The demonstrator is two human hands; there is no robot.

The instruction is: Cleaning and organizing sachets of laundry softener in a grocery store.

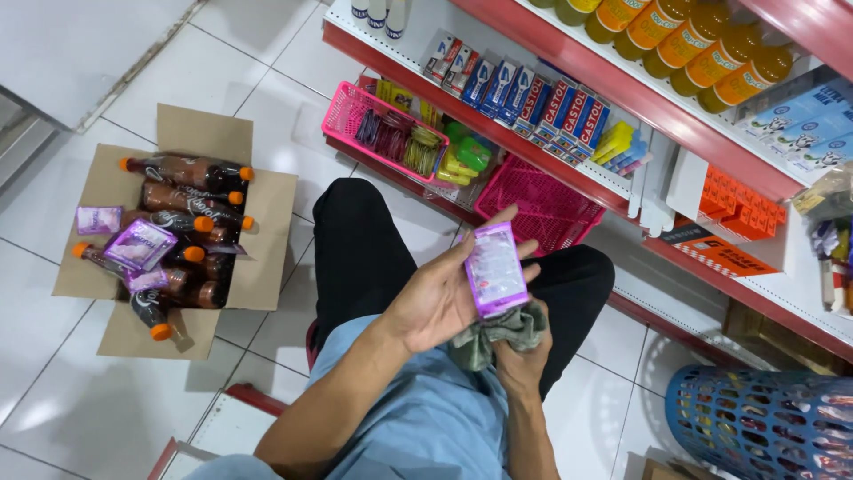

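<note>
I sit on a low seat facing red shop shelves. My left hand holds a small purple and white packet flat on its palm, above my lap. Just below it, my right hand is closed on a crumpled grey-green cloth. My legs in black trousers stretch toward the shelf. To my left, an open cardboard box lies on the white tiled floor, filled with dark bottles with orange caps and more purple packets.
A pink basket with small goods and another pink basket sit at the bottom shelf. Higher shelves hold small boxes and yellow bottles. A blue mesh basket stands at lower right.
</note>
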